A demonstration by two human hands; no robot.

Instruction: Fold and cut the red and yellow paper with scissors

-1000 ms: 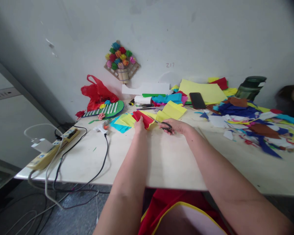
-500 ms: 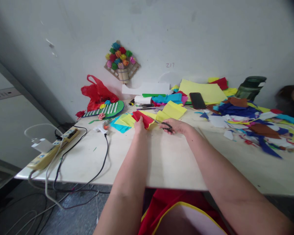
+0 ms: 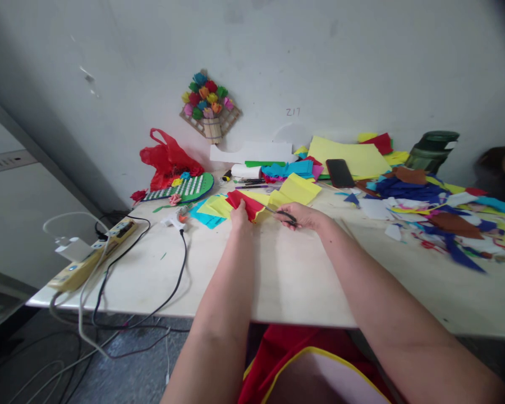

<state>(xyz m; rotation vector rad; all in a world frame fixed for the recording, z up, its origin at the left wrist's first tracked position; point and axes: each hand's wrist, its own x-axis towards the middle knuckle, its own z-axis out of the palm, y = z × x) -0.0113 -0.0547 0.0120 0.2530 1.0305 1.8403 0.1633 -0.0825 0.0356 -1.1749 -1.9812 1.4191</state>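
A: Where are we?
B: Over the surface [image 3: 297, 264]. Our left hand [image 3: 239, 215] pinches the red paper [image 3: 249, 203]; our right hand [image 3: 303, 216] is wrapped round the scissors [image 3: 288, 217], just beside it.
A: Step?
B: Looks like cutting. We can't tell if the scissors are biting paper.
A: Next?
B: Likely calls for us holding the red paper taut, left hand clear of the cut, yellow sheet [image 3: 299, 189] beyond untouched.
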